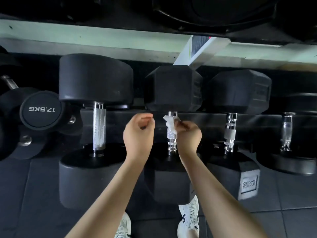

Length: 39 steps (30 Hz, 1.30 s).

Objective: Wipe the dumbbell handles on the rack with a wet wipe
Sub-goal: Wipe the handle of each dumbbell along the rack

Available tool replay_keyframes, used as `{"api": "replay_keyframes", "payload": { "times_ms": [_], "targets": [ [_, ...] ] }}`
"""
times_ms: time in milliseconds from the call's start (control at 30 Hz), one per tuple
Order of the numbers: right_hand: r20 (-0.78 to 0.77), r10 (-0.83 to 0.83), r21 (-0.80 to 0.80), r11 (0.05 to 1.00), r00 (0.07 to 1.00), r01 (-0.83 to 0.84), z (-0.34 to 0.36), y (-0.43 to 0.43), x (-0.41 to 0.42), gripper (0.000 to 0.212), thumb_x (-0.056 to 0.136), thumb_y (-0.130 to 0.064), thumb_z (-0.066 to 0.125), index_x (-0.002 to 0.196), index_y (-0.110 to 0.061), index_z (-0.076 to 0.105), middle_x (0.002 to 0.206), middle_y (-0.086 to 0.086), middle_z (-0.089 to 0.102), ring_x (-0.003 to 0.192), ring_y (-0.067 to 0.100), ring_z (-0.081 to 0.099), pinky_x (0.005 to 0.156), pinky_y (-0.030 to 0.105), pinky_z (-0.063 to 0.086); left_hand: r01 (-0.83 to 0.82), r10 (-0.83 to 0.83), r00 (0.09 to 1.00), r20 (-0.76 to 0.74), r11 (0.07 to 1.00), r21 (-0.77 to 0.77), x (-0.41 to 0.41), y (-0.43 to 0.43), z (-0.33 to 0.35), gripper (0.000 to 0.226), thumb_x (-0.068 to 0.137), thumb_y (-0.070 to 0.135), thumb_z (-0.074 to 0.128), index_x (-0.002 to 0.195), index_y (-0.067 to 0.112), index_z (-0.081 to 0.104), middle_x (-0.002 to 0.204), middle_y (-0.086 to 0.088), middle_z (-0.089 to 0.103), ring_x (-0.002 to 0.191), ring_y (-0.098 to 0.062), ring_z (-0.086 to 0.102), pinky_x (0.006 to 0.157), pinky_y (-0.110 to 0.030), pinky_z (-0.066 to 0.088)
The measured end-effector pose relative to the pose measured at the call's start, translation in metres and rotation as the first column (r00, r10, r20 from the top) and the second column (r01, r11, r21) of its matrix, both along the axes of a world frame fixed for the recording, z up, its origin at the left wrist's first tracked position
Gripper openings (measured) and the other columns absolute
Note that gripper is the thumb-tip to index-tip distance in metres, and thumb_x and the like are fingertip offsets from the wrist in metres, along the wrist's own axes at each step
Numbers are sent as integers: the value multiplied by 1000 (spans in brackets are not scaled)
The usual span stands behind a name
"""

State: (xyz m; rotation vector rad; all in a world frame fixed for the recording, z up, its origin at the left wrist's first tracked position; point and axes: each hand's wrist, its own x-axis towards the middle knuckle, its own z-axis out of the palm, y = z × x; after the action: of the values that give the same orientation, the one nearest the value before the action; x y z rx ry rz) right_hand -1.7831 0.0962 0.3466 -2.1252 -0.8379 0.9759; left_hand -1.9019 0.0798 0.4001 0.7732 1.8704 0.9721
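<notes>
A row of black dumbbells lies on a low rack (202, 117), handles pointing toward me. My right hand (189, 134) pinches a crumpled white wet wipe (169, 122) against the upper part of the chrome handle (172, 140) of the middle hex dumbbell (173, 88). My left hand (139, 133) hovers just left of that handle with fingers loosely curled, holding nothing. Left of it is a round-headed dumbbell with a long knurled handle (99, 127). To the right lie a 30 kg hex dumbbell's handle (230, 131) and another chrome handle (286, 133).
A 17.5 kg round dumbbell (40, 109) sits at the far left. A pale ledge (85, 42) with a white box (200, 48) runs above the rack. Dark floor tiles and my white shoes (188, 219) are below.
</notes>
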Motion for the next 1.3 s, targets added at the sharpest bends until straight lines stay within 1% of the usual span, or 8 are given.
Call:
{"api": "replay_keyframes", "payload": {
  "times_ms": [200,367,567,700,867,1000,1133,1300],
  "targets": [
    [282,76,-228,974,956,-10,-3,-3,-4,47,79,-56,63,109,-20,63,97,-1,69,91,21,64,69,28,41,13,9,990,-138,987,161,-5,37,13,23,88,31,65,111,31,65,115,13,62,91,18,53,76,0,39],
    [134,93,-165,984,987,-71,-17,-12,-10,35,81,-43,68,93,-11,68,87,5,70,82,21,66,72,32,51,236,-236,972,6,972,16,-1,66,12,72,83,51,63,145,33,32,144,18,41,132,0,36,94,-12,29],
    [-123,13,-45,999,992,-19,-6,25,-7,22,85,-28,69,76,-14,55,75,-8,59,72,6,58,61,11,41,291,-288,952,-106,956,16,3,69,-12,80,78,33,75,145,31,32,121,20,59,113,1,54,91,-15,41],
    [-66,196,-64,978,978,-200,-15,4,4,23,85,-32,68,89,-10,63,77,-5,61,71,9,57,59,13,39,261,-259,963,-70,965,23,-2,73,-15,79,74,28,79,142,29,39,93,34,57,101,7,57,93,-18,44],
    [-6,439,-240,872,898,-427,-23,-26,30,32,79,-34,72,62,-15,54,55,-9,50,54,8,48,45,15,30,251,-249,967,-44,967,45,-2,73,-18,79,74,27,79,142,27,39,107,28,58,109,7,56,100,-23,44],
    [12,388,-194,905,922,-378,-16,-10,22,39,79,-33,73,55,-19,45,53,-10,45,49,4,42,41,12,31,255,-251,966,-63,966,54,-2,74,-21,79,75,26,79,142,26,39,99,33,57,103,10,56,98,-20,44],
    [-169,145,-61,986,975,-158,-6,33,10,30,78,-27,76,63,-18,52,59,-11,52,51,-1,46,42,5,34,270,-262,961,-91,960,79,-3,75,-24,78,76,25,78,143,24,39,99,31,60,100,11,57,94,-16,44],
    [-99,368,-192,904,924,-381,-12,13,22,35,76,-37,75,87,-6,64,81,2,65,71,14,61,54,20,44,272,-264,960,-92,959,80,-2,74,-23,78,75,25,79,143,23,39,99,31,59,101,11,57,95,-16,44]
  ]
}}
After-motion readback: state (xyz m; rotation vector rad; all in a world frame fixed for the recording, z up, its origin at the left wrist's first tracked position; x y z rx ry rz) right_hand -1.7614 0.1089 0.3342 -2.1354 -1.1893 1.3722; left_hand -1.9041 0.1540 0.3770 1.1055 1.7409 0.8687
